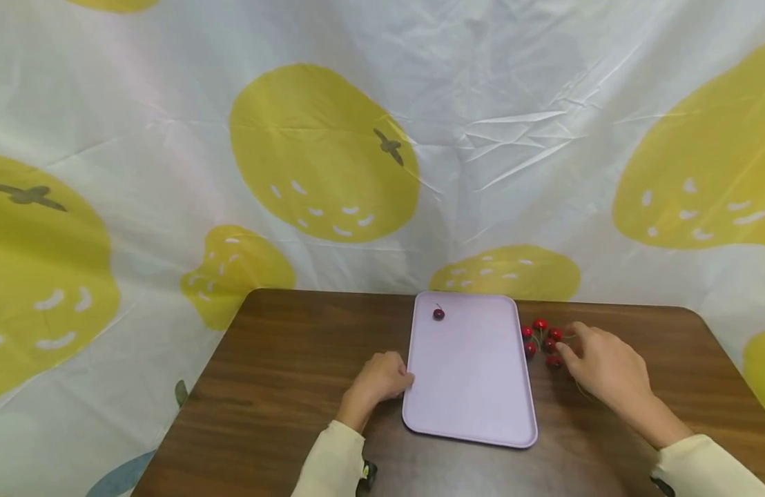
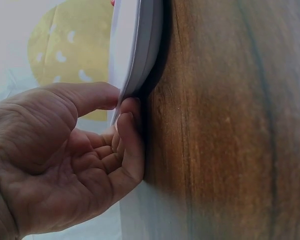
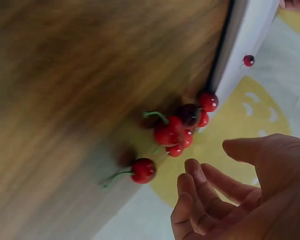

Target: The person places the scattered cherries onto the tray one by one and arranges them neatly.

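A pale lilac tray (image 1: 469,373) lies on the wooden table, with one dark red cherry (image 1: 439,314) near its far left corner. My left hand (image 1: 378,378) pinches the tray's left rim. In the left wrist view, the thumb (image 2: 97,96) is on the rim and the curled fingers are at its underside. Beyond the tray's right edge sits a loose group of several red cherries (image 1: 540,324), some with green stems. My right hand (image 1: 606,362) hovers just right of them. Its thumb (image 3: 242,150) and fingers are apart, with nothing between them in the right wrist view.
The dark brown wooden table (image 1: 295,386) has rounded far corners. Right behind it hangs a white cloth (image 1: 171,179) printed with large yellow fruit. One cherry (image 3: 143,170) sits a little away from the others, its stem pointing outward.
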`<state>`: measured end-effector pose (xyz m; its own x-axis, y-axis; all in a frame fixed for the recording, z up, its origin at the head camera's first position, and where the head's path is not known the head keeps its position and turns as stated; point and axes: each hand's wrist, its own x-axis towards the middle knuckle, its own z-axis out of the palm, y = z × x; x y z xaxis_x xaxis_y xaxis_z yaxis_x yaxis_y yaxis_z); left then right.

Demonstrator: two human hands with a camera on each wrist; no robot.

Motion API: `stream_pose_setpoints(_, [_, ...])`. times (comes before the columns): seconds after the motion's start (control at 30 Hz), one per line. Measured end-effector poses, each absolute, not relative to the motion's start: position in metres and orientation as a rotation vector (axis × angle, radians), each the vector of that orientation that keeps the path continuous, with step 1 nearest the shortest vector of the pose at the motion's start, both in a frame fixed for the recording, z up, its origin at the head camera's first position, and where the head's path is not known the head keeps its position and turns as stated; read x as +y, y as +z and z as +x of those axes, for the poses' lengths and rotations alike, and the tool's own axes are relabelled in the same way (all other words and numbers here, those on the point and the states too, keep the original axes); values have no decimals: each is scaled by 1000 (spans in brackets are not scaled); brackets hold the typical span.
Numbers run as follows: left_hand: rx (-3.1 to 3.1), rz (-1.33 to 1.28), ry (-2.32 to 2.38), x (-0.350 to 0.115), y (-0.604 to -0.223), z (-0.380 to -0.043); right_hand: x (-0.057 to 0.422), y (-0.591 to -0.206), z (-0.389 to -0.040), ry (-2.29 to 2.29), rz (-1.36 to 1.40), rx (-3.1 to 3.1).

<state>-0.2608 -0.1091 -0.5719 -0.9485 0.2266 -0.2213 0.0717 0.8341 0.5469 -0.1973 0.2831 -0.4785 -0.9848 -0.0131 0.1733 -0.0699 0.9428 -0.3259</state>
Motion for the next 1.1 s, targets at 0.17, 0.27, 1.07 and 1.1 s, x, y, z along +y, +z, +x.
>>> stream_pose_setpoints(0.17, [2763,222,776,-109,-570,-261,291,-484,-193,508,46,-2977])
stream_pose_setpoints(0.27, [2781,233,769,-110,-568,-261,292,-487,-191,509,44,-2989])
stream_pose_setpoints(1.07, [2800,237,734,-108,-574,-259,296,-499,-184,478,11,-3058])
stream_pose_setpoints(1.1, [2803,240,733,-108,-573,-259,296,-499,-184,478,14,-3054])
